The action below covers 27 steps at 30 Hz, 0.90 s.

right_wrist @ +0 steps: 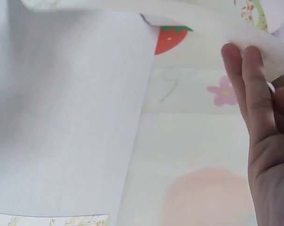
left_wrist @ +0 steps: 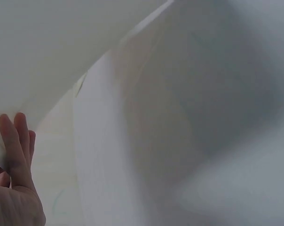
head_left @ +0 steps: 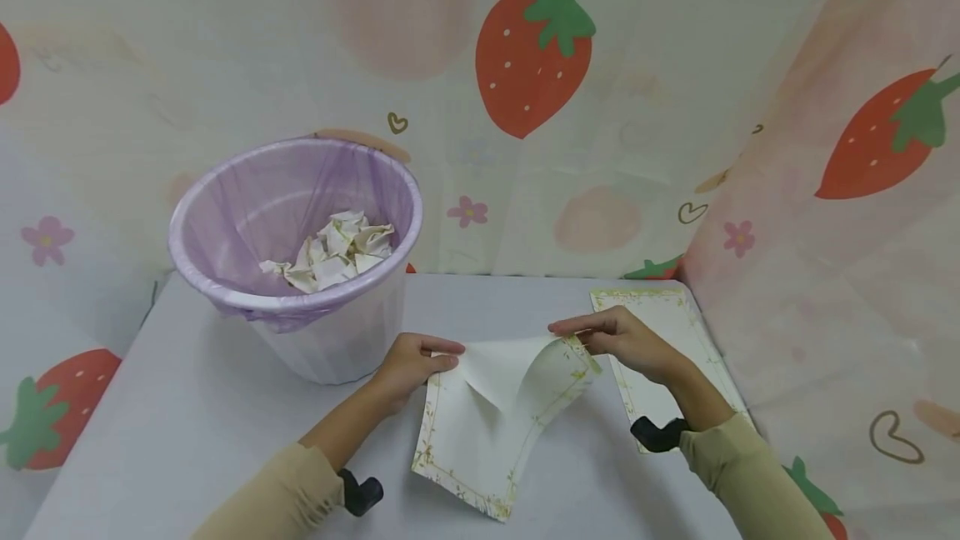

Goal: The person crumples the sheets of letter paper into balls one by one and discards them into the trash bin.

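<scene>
A sheet of white paper [head_left: 480,440] with a gold leafy border hangs between both hands above the table, sagging and creased in its middle. My left hand [head_left: 416,365] pinches its upper left corner between thumb and fingers. At the upper right corner, my right hand [head_left: 618,340] pinches the paper, which curls there. In the left wrist view the left hand [left_wrist: 17,174] shows at the lower left with the paper's underside above it. The right wrist view has the right hand [right_wrist: 266,127] with its fingers against the paper's edge.
A white bin [head_left: 330,348] with a purple liner stands at the back left and holds crumpled paper [head_left: 337,252]. Flat on the table [head_left: 225,440] at the right lies more bordered paper [head_left: 652,398], partly under the right forearm. Strawberry-print cloth [head_left: 465,157] hangs behind.
</scene>
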Each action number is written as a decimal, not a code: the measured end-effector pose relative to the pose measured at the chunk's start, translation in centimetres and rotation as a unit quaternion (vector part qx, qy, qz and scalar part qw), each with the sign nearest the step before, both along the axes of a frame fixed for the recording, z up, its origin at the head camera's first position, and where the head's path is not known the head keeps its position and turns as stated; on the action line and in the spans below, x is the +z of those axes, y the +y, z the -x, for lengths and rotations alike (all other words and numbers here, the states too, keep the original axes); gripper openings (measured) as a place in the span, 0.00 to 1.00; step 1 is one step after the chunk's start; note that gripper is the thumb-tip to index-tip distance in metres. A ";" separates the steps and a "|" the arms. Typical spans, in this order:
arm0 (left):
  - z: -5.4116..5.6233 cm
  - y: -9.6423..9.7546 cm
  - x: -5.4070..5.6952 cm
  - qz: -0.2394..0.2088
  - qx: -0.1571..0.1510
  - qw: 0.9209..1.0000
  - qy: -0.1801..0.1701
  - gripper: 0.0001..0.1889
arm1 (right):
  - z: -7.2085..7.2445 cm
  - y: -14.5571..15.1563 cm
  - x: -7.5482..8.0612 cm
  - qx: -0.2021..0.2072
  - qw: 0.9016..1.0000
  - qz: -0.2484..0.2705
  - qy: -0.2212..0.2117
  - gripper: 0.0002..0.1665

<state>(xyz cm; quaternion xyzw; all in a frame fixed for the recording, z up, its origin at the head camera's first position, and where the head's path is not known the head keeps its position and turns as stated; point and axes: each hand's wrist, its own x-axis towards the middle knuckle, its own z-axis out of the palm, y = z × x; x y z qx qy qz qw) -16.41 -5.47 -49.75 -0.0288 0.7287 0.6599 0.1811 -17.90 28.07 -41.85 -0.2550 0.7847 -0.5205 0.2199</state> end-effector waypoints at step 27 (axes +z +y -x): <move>-0.3 0.6 1.1 -0.106 0.001 0.993 -0.048 0.13 | -1.7 -5.1 0.4 0.054 0.988 0.025 0.142 0.30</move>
